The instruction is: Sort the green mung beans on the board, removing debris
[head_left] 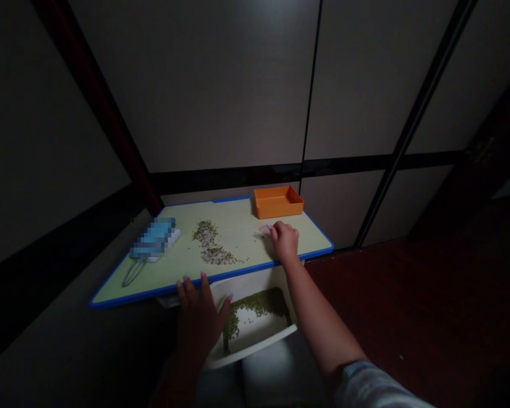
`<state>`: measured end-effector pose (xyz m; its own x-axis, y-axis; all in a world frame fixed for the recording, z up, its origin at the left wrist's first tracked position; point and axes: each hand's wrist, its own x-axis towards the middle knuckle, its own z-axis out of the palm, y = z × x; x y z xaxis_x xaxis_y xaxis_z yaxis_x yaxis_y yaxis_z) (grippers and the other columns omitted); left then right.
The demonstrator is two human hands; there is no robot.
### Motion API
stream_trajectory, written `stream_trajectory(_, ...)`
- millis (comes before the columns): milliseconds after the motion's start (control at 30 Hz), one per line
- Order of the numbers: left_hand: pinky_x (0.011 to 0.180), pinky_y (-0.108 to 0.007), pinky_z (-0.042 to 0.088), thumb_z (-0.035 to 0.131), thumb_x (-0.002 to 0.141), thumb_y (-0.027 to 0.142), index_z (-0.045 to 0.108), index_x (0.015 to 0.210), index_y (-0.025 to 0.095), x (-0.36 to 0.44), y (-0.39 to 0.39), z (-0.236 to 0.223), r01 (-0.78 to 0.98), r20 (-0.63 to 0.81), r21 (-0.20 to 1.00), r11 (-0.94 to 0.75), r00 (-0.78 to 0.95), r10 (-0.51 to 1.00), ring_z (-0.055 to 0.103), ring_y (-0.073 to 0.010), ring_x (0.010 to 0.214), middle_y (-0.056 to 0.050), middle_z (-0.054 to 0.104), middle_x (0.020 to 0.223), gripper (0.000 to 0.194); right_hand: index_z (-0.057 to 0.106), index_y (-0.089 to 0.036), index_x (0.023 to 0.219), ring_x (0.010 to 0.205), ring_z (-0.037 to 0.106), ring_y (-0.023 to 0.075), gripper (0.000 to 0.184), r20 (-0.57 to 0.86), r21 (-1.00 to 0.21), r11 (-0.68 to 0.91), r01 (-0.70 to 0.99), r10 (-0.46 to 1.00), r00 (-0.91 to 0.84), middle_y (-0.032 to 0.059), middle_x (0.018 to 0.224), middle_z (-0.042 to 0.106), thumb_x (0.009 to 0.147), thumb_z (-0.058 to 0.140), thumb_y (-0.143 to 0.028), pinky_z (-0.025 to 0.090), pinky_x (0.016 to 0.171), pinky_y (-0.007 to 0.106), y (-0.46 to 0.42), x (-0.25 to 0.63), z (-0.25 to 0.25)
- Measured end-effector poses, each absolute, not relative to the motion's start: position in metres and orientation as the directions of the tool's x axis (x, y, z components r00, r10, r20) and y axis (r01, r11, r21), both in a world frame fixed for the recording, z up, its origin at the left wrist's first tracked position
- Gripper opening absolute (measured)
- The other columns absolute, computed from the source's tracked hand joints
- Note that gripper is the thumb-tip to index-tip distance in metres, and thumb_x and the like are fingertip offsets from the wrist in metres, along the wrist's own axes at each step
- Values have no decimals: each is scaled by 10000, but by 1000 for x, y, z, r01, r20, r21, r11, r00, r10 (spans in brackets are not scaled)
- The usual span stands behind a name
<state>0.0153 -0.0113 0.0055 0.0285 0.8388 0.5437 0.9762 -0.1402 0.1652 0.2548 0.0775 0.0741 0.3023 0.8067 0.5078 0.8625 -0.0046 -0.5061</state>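
My right hand (pixel 285 240) is closed over the right part of the tabletop, its fingers pinching a small, thin, pale see-through piece (pixel 264 229) whose kind I cannot make out. Left of it, small green grains or beans mixed with pale bits (pixel 212 245) lie in a curved strip on the pale green table (pixel 178 277) with a blue rim. My left hand (pixel 200 317) is open, fingers spread, at the table's front edge beside a white tub (pixel 261 341). Many green grains (pixel 263 303) lie in the tub, mostly along its far and left sides.
An orange rectangular box (pixel 279 208) stands at the table's back right. On the left lies a blurred blue object (pixel 154 237) with a looped cord (pixel 132 273). Light cabinet panels (pixel 221 113) rise right behind the table. Dark red floor (pixel 391 294) is on the right.
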Motion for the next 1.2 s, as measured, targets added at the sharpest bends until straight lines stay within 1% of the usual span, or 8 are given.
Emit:
stream_trajectory(133,1059,-587,302,456,817,495,339,1401,8,16,-11,4,976,540,168,-140,28,841,87,-457,1425,-328,210,1490,769,610,-182,821,861,526,186,236,511,-533,-86,842,760,402,50,848,662,949,474,-326,238,713,287,80,263,71)
stream_trajectory(400,1054,-585,308,458,822,507,323,1407,2,17,-14,9,974,528,171,-150,39,849,92,-465,1423,-347,199,1485,785,629,-190,807,900,513,204,236,532,-418,-34,908,801,275,63,909,654,927,515,-358,256,713,305,81,256,75)
stream_trajectory(567,1064,-615,267,458,818,529,266,1433,19,20,-19,18,968,454,209,-139,29,890,52,-466,1428,-339,159,1505,822,601,-185,786,887,505,210,241,555,-405,9,914,797,238,77,899,641,932,488,-341,275,711,304,76,255,77)
stream_trajectory(667,1081,-616,236,446,821,546,243,1442,23,21,-21,23,963,428,227,-147,38,903,18,-459,1432,-334,113,1519,837,562,-189,755,858,494,204,252,594,-437,48,898,765,248,69,854,622,937,467,-335,286,711,299,74,258,77)
stream_trajectory(767,1100,-605,215,432,824,567,240,1441,17,21,-22,25,956,424,244,-164,47,905,4,-450,1436,-329,77,1528,849,516,-197,731,813,481,189,267,628,-510,97,855,721,292,50,799,587,943,434,-338,297,705,292,74,261,76)
stream_trajectory(1000,1139,-588,148,429,827,580,204,1460,42,23,-30,28,950,406,262,-170,51,913,-44,-426,1444,-275,13,1558,861,491,-208,799,694,472,139,331,634,-709,251,658,635,441,0,716,489,989,272,-369,332,663,282,74,273,73)
stream_trajectory(1100,1148,-589,129,449,815,589,168,1474,66,24,-34,31,951,378,265,-162,52,924,-56,-418,1445,-242,-15,1571,886,492,-203,846,685,477,123,365,644,-721,284,633,611,460,-4,730,482,998,227,-403,350,650,272,71,276,75)
stream_trajectory(1200,1157,-590,120,449,818,584,143,1483,95,26,-37,36,950,346,274,-149,47,937,-69,-406,1448,-197,-54,1584,881,492,-199,885,690,487,108,405,664,-695,302,652,617,422,4,775,497,1001,181,-431,370,646,262,65,274,80)
